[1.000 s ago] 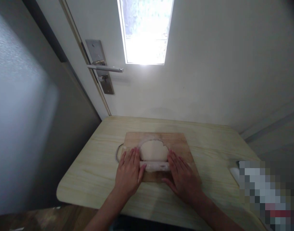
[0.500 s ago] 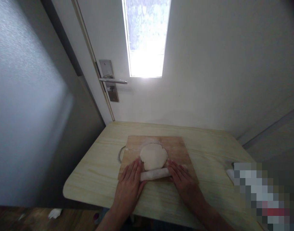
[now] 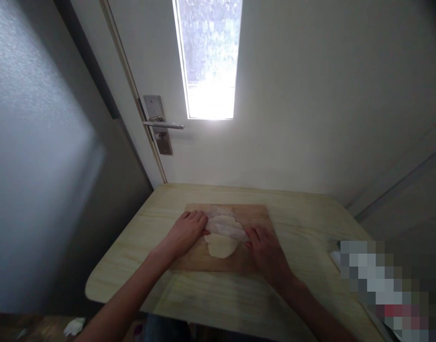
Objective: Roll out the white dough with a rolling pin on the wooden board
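Observation:
A flattened round of pale dough (image 3: 222,247) lies on a wooden cutting board (image 3: 251,213). Across its upper part rests a flour-whitened rolling pin (image 3: 227,228), slanting slightly down to the right. My left hand (image 3: 189,227) has its fingers curled over the pin's left end. At the other end, my right hand (image 3: 262,244) grips the pin with bent fingers. Both ends of the pin are hidden under the hands, and the dough shows above and below it.
The board lies on a light wood-grain table (image 3: 132,247). Behind it stands a white door with a metal handle (image 3: 164,125) and a bright glass pane (image 3: 210,61). A pixelated patch covers something at the table's right edge. White scrap (image 3: 74,326) lies on the floor.
Both hands and the rolling pin have moved forward, from the dough's near edge onto its upper part. The fingers, earlier laid flat over the pin, are now curled. The view has shifted slightly.

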`<move>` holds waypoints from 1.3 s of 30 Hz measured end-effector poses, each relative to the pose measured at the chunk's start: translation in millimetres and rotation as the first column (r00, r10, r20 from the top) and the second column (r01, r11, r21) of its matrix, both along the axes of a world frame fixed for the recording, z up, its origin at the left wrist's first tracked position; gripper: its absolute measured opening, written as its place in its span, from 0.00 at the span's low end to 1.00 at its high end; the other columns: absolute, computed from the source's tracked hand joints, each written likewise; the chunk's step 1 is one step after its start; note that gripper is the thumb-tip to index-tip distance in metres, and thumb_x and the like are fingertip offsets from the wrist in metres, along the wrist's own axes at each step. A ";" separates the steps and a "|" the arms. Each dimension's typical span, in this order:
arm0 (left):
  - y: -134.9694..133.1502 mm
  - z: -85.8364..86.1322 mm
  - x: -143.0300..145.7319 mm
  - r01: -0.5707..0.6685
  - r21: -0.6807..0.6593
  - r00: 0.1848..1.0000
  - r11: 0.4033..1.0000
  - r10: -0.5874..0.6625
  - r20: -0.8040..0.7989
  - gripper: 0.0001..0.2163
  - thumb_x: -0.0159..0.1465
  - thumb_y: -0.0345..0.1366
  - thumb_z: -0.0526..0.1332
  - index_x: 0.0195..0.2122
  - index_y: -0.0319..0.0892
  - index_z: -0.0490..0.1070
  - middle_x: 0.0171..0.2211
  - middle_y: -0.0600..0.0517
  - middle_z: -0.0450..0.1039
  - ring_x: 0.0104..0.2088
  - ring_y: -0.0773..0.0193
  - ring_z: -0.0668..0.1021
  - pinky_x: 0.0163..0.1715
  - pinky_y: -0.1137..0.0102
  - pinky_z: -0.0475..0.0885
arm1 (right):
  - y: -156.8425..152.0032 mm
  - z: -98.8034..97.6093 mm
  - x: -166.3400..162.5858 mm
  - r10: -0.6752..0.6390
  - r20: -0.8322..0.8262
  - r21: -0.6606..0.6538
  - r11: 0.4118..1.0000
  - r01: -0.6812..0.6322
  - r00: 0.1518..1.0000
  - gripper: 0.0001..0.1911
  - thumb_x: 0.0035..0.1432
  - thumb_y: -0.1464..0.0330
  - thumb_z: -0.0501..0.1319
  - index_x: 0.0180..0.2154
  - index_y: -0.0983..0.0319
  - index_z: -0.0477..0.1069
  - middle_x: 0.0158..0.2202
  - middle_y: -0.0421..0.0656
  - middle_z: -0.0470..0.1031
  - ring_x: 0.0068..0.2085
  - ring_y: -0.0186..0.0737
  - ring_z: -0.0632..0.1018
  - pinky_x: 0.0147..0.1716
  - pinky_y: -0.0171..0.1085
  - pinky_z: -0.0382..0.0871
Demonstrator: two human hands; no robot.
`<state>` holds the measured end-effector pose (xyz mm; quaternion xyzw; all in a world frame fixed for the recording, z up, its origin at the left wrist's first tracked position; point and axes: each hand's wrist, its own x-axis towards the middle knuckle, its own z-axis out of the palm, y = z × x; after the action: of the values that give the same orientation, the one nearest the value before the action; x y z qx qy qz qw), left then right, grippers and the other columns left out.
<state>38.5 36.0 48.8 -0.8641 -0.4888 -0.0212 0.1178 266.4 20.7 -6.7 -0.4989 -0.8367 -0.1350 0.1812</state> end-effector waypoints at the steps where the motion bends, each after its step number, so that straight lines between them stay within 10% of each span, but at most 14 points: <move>1: 3.1 -3.6 0.8 -0.010 -0.011 1.000 1.000 0.010 0.010 0.11 0.60 0.42 0.49 0.34 0.40 0.64 0.34 0.48 0.68 0.36 0.59 0.70 0.36 0.65 0.63 | 1.3 -1.1 -1.6 -0.008 -0.004 -0.007 1.000 0.008 1.000 0.14 0.58 0.69 0.46 0.42 0.67 0.64 0.41 0.52 0.69 0.42 0.46 0.70 0.39 0.44 0.65; 8: 12.9 -26.7 8.5 -0.115 -0.027 0.983 0.993 0.118 0.139 0.24 0.61 0.48 0.41 0.53 0.38 0.54 0.51 0.44 0.61 0.50 0.57 0.64 0.49 0.60 0.55 | 10.8 0.1 -7.2 0.017 0.007 -0.067 0.998 -0.017 1.000 0.27 0.55 0.56 0.47 0.50 0.68 0.59 0.54 0.53 0.58 0.54 0.48 0.58 0.50 0.47 0.54; 23: 108.7 -26.6 28.0 -0.296 -0.178 0.941 0.938 0.318 0.113 0.27 0.61 0.50 0.35 0.54 0.41 0.53 0.54 0.46 0.58 0.54 0.53 0.59 0.49 0.60 0.55 | 101.1 13.9 -7.1 -0.160 0.013 -0.469 0.871 0.147 0.987 0.32 0.55 0.50 0.35 0.52 0.60 0.57 0.57 0.51 0.51 0.57 0.49 0.52 0.49 0.53 0.45; 39: 94.1 -24.1 25.8 -0.252 -0.146 0.966 0.957 0.258 0.021 0.23 0.61 0.46 0.40 0.53 0.42 0.55 0.55 0.46 0.55 0.55 0.53 0.57 0.50 0.58 0.54 | 67.8 18.6 -10.1 -0.148 -0.085 -0.295 0.948 0.117 0.985 0.26 0.59 0.56 0.37 0.43 0.62 0.66 0.55 0.48 0.57 0.56 0.42 0.54 0.52 0.47 0.42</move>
<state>64.3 130.1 24.7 -0.7994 -0.5987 0.0118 0.0479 256.3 88.5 11.9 -0.5815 -0.8012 0.0035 0.1408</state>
